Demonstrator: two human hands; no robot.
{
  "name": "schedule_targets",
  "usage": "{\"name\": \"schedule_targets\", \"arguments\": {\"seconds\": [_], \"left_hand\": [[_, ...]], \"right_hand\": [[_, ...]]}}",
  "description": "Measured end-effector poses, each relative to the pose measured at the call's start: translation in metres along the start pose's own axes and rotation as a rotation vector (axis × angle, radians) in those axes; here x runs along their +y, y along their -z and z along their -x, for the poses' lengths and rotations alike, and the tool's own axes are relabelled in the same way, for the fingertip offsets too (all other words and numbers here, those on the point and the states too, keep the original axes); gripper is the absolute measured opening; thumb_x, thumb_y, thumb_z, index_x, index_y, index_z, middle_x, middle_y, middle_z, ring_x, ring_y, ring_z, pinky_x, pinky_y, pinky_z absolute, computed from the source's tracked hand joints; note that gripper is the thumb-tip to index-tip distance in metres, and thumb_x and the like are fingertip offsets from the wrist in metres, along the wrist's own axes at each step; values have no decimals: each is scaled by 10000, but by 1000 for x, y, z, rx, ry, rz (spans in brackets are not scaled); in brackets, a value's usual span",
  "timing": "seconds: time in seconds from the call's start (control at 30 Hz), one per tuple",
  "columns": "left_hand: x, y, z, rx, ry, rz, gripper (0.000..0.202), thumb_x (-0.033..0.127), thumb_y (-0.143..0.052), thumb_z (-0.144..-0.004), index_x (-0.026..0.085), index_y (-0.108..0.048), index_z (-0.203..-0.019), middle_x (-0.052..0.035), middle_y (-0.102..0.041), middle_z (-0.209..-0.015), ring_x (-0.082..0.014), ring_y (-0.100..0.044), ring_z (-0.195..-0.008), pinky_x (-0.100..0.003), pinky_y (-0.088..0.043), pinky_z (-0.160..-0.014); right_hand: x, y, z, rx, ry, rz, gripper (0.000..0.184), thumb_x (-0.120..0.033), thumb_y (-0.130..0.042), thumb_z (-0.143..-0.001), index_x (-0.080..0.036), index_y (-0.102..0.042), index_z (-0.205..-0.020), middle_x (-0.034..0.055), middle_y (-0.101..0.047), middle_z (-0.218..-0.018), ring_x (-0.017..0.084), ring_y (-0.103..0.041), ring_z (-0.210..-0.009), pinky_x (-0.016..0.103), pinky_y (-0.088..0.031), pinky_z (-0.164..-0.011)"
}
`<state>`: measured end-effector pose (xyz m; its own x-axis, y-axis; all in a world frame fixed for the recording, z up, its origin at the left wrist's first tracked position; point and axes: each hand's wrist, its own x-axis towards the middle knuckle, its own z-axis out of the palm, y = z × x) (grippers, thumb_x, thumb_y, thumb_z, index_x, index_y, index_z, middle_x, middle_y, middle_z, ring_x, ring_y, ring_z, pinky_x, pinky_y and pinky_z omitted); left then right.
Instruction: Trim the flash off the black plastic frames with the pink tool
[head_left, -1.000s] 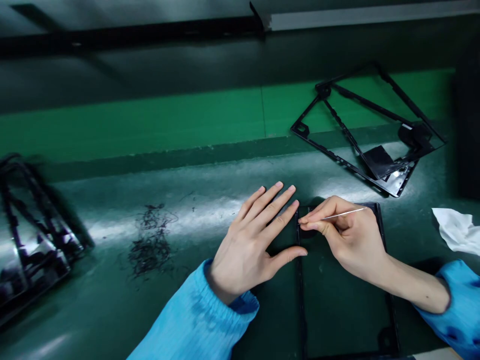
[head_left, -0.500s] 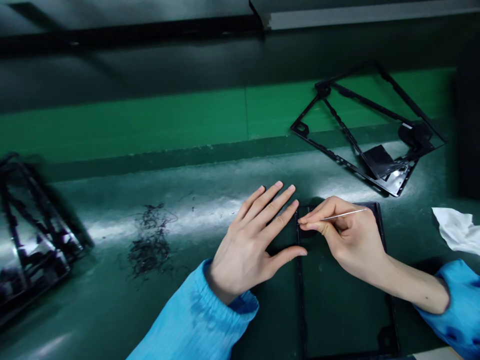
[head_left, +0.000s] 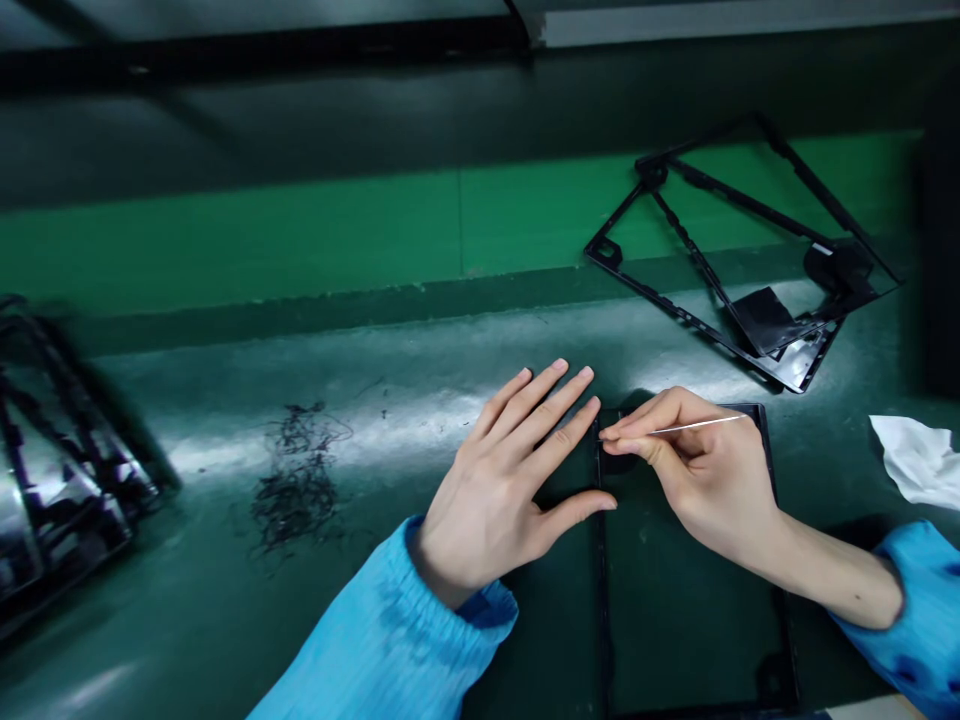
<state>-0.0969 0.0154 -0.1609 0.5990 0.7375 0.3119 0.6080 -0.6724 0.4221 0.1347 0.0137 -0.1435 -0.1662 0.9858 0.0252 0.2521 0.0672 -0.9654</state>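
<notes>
A black rectangular frame (head_left: 602, 590) lies on the green work surface in front of me. My left hand (head_left: 510, 480) is spread flat beside its left side, with the index fingertip and thumb tip at that edge. My right hand (head_left: 697, 465) pinches a thin, shiny, needle-like tool (head_left: 701, 425) over the frame's upper left corner. The tool's rear end slants back across the hand, and its working tip is hidden by the fingers. Much of the frame's top side is covered by the right hand.
Two overlapping black frames (head_left: 675, 305) lie at the back right. More black frames (head_left: 67, 470) are piled at the left, blurred. A heap of thin dark shavings (head_left: 300, 485) lies left of my left hand. A crumpled white cloth or tissue (head_left: 919, 460) sits at the right.
My right hand has shifted very slightly to the right with the thin tool, still at the frame's corner. The left hand stays nearly in place. The camera view has moved a little.
</notes>
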Motion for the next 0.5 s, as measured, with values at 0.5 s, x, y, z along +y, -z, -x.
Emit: {"name": "schedule_targets", "arguments": {"seconds": [0.5], "left_hand": [[1, 0, -1, 3, 1, -4, 705, 578, -691, -1070, 98, -561, -1570, -215, -584, -1670, -373, -449, -1645, -583, -367, -1357]], "right_hand": [[0, -1, 1, -1, 13, 3, 201, -82, -704, -1012, -214, -819, -912, 10, -837, -945, 177, -853, -931, 276, -716, -823]]}}
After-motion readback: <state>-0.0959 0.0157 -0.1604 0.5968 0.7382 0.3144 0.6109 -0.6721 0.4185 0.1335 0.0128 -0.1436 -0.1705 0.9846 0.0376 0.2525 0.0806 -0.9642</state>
